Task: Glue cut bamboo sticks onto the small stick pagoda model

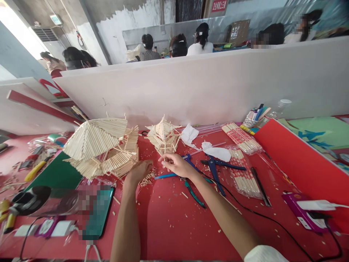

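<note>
My left hand (139, 170) is low over a pile of short broken stick pieces (148, 177), its fingers curled inward and their tips hidden. Whatever it may hold does not show. Facing it, my right hand (176, 164) has loosely bent fingers with gaps between them, and I see nothing held there. Just beyond the hands stands a small pagoda-like model (163, 136) built of thin wooden sticks. A larger stick model (100, 143) with a wide sloping roof stands to the left. By my right wrist lie a blue pen-like rod (165, 176) and teal-handled pliers (194, 193).
Blue cutters (215, 173), crumpled white tissue (189, 135) and bagged sticks (242, 171) lie to the right. A red board (294, 160) leans farther right. Near the left front are a phone (105, 214) and a glue gun (29, 200). A white partition (191, 87) borders the table's back.
</note>
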{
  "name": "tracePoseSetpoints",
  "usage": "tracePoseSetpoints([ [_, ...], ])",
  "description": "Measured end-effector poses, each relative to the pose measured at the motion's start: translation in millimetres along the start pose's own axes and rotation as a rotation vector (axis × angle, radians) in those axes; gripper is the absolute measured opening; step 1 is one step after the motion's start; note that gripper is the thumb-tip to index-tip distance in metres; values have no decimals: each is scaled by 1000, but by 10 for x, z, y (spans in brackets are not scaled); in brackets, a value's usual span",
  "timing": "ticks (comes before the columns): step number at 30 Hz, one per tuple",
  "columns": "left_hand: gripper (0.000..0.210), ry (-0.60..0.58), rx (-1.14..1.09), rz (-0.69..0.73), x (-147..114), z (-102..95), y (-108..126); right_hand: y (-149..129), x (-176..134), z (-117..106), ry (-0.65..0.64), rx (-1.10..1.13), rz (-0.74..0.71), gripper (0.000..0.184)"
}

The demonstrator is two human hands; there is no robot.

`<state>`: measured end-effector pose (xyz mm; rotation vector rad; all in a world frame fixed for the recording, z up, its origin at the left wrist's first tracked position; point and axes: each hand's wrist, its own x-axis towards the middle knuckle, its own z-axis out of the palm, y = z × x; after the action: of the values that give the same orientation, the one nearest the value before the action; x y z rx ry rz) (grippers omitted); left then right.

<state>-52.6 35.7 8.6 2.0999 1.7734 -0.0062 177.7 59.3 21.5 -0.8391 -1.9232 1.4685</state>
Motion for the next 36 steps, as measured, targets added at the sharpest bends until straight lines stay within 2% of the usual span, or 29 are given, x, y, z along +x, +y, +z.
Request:
tracePoseSetpoints([
  [9,28,-1,66,-56,-8,-61,19,24,6,17,-4,12,5,18],
  [19,27,34,161,-134,-21,-41,47,53,6,26,-14,57,3,21],
  [22,20,57,166,-129,-43,-39,75,68,11,44,-20,86,1,20],
  [29,29,105,146,-106,-12,9,47,131,42,101,-26,108,-4,22],
  [36,22,91,167,-69,8,66,-38,252,78,173,7,135,-29,22],
])
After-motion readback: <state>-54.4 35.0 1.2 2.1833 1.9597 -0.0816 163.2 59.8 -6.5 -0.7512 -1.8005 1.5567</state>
